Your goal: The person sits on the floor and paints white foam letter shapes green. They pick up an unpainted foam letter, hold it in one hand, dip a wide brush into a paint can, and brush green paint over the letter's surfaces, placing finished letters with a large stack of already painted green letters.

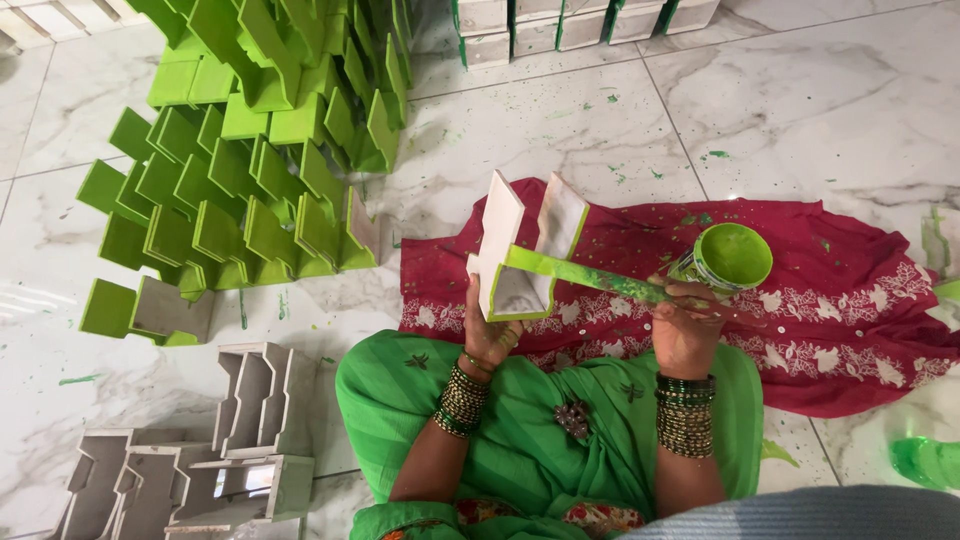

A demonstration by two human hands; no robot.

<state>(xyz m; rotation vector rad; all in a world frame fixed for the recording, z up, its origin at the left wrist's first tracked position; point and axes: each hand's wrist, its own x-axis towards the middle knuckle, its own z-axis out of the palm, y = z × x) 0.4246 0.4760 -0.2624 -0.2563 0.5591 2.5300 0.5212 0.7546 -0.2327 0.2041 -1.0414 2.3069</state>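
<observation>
My left hand point(487, 335) grips a white three-pronged wooden piece point(520, 240) from below, holding it up over my lap. My right hand point(684, 332) holds a paint-smeared brush point(590, 278) whose green end lies across the piece's lower edge, which is partly painted green. A small tin of green paint point(728, 258) stands on the red embroidered cloth point(850, 300) just beyond my right hand. Both wrists wear stacks of bangles.
A large heap of green-painted pieces point(250, 150) lies at the upper left on the marble floor. Unpainted white pieces point(200, 450) sit at the lower left. More white pieces with green edges point(570, 25) line the top. A green plastic bottle point(925, 462) lies at the right.
</observation>
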